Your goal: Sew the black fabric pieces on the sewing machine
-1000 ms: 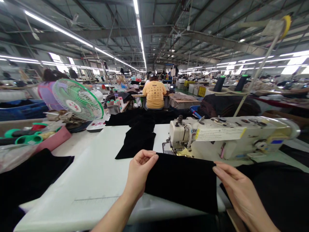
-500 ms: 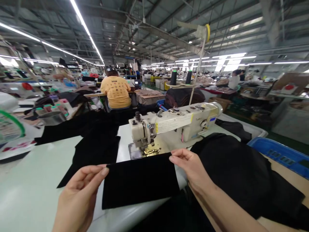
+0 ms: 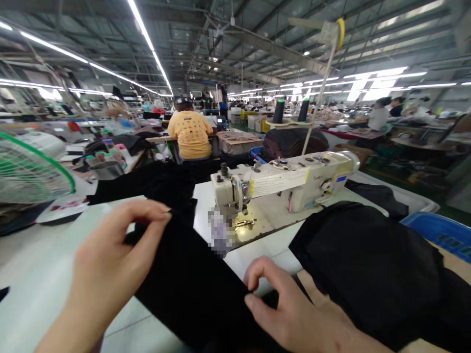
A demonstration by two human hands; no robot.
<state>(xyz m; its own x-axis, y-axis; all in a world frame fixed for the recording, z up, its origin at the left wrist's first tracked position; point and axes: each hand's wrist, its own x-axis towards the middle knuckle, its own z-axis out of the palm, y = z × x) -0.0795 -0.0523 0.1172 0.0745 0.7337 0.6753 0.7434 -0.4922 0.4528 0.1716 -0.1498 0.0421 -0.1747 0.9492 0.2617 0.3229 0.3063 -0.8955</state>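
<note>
A black fabric piece (image 3: 191, 284) stretches between my two hands above the white table (image 3: 40, 274). My left hand (image 3: 110, 264) pinches its upper left corner, fingers closed on the cloth. Lower and nearer, my right hand (image 3: 290, 314) grips the cloth's lower right edge between thumb and fingers. The cloth hangs tilted, high on the left and low on the right. Just behind it stands a cream sewing machine (image 3: 283, 184), its needle end toward the fabric.
A heap of black fabric (image 3: 371, 274) lies at the right, a blue bin (image 3: 437, 230) beyond it. More black cloth (image 3: 154, 181) covers the table's far side. A green fan (image 3: 29, 171) stands at left. A person in a yellow shirt (image 3: 191, 135) sits ahead.
The black piece was held flat and level in front of the machine; now my left hand has risen and my right hand has dropped, tilting the cloth toward me. The view turned slightly.
</note>
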